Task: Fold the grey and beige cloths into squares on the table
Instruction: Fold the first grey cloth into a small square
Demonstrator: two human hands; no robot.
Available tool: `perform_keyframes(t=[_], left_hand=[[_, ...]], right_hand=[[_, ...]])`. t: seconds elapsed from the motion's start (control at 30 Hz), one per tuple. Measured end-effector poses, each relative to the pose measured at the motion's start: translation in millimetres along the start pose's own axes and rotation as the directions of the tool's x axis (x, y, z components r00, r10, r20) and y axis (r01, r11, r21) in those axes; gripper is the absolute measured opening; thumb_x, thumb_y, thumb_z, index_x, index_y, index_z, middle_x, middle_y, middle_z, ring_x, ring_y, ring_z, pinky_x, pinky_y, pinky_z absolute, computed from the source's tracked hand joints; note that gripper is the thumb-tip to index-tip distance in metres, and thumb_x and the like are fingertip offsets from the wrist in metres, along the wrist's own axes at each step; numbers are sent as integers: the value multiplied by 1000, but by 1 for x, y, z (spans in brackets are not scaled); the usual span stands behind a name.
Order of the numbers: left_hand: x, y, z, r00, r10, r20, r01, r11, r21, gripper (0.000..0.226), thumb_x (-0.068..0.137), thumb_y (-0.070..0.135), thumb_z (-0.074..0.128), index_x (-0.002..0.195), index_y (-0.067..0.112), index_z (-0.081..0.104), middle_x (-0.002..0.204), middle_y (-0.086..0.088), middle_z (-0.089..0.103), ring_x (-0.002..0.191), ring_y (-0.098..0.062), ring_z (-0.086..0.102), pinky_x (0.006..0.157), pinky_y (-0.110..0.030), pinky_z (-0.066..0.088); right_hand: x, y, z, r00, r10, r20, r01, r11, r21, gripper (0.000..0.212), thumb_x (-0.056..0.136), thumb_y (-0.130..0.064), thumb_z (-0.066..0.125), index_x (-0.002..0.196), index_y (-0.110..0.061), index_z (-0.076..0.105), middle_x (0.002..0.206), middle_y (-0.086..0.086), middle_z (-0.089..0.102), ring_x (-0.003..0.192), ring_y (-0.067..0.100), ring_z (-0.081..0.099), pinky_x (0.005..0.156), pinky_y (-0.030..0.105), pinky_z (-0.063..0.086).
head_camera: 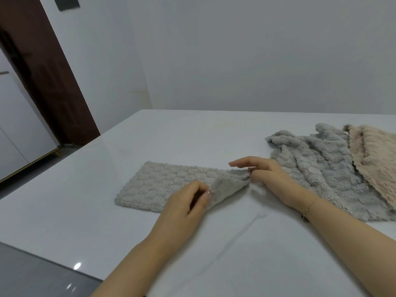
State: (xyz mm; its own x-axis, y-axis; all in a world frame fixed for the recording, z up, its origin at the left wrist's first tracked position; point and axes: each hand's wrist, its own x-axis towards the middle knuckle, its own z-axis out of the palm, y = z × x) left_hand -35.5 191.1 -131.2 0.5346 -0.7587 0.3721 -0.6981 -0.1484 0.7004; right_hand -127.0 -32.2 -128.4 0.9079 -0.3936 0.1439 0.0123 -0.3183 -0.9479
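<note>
Hands at the right end of a folded grey cloth point(162, 186), which lies as a long strip on the white worktop point(85, 189), head view. Left hand point(185, 203) reaches in from the lower middle, forearm slanting up and to the right, back of the hand upward; its thumb and curled fingers pinch the near corner of the strip's right end, so this grip is closed on the cloth. Right hand point(265, 176) enters from the lower right, wrist bent, a thin bracelet point(310, 205) around it; thumb and a curled finger pinch the far corner of the same end, while the index finger stretches out straight to the left above the fabric. Between the two grips the cloth's end is lifted off the worktop and turned up, showing its smoother underside. Behind the right hand lies a crumpled blue-grey cloth point(321, 168), and partly on top of it, at the right edge, a beige cloth point(372, 159).
</note>
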Motion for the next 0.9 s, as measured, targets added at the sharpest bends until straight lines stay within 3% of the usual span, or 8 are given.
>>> perform_keyframes(t=[0.1, 0.23, 0.3, 0.4, 0.53, 0.63, 0.7, 0.9], left_hand=[[3, 1, -3, 986, -158, -48, 145, 968, -203, 14, 97, 24, 50, 85, 21, 56, 58, 15, 45, 56, -7, 40, 55, -24, 36], [2, 0, -3, 980, -193, -51, 171, 944, -282, 7, 97, 21, 49, 92, 21, 54, 59, 16, 46, 54, -7, 39, 55, -22, 35], [-1, 0, -2, 983, -164, -83, 141, 963, -230, 14, 97, 18, 48, 102, 31, 50, 65, 16, 51, 55, -5, 41, 57, -22, 37], [-6, 4, -1, 994, -23, -103, 21, 1000, -21, 43, 97, 13, 44, 121, 48, 38, 85, 13, 54, 66, -6, 49, 63, -16, 40], [-11, 12, -2, 990, 130, -52, -119, 978, 172, 51, 93, 7, 44, 129, 43, 42, 113, 23, 45, 90, 1, 50, 76, -7, 35], [-11, 13, -1, 989, 138, -61, -123, 973, 197, 31, 90, 33, 52, 120, 39, 47, 116, 25, 44, 101, 4, 49, 80, -7, 36], [-11, 13, 1, 988, 134, -75, -117, 972, 203, 37, 85, 49, 56, 119, 40, 46, 114, 26, 45, 105, 5, 48, 81, -7, 37], [-10, 22, 4, 984, 104, -147, -81, 985, 154, 44, 87, 36, 62, 125, 47, 43, 119, 32, 50, 109, 13, 46, 84, -4, 35]], right_hand=[[1, 0, -2, 993, 5, 114, 0, 999, -46, 50, 64, -7, 49, 105, -22, 71, 111, 18, 68, 102, 46, 56, 92, 50, 44], [-1, -3, -4, 994, 11, 107, -17, 999, 47, 33, 66, -5, 66, 97, -16, 71, 105, 13, 72, 95, 18, 64, 90, 28, 48], [-1, -3, -4, 995, -9, 97, 1, 996, 85, 25, 71, -1, 73, 95, -10, 70, 100, 13, 72, 92, 15, 65, 90, 26, 49], [-2, -4, -2, 998, -17, 60, 12, 997, 71, 20, 76, 5, 72, 90, -9, 70, 92, 10, 73, 87, 14, 65, 86, 24, 51], [-3, -7, 3, 999, -31, 31, 32, 999, -25, 17, 76, 1, 74, 91, -5, 71, 93, 14, 73, 83, 12, 65, 82, 24, 51], [-3, -8, 5, 999, -39, 15, 40, 997, -69, 15, 75, -2, 76, 88, -7, 72, 90, 13, 74, 78, 8, 64, 77, 18, 49], [-4, -8, 7, 999, -45, 7, 46, 995, -85, 13, 75, -4, 77, 86, -8, 72, 87, 12, 74, 75, 6, 63, 73, 16, 49], [-4, -19, 3, 997, -43, 57, 50, 991, -128, 12, 75, -7, 77, 86, -9, 72, 85, 9, 73, 74, 15, 65, 75, 25, 53]])
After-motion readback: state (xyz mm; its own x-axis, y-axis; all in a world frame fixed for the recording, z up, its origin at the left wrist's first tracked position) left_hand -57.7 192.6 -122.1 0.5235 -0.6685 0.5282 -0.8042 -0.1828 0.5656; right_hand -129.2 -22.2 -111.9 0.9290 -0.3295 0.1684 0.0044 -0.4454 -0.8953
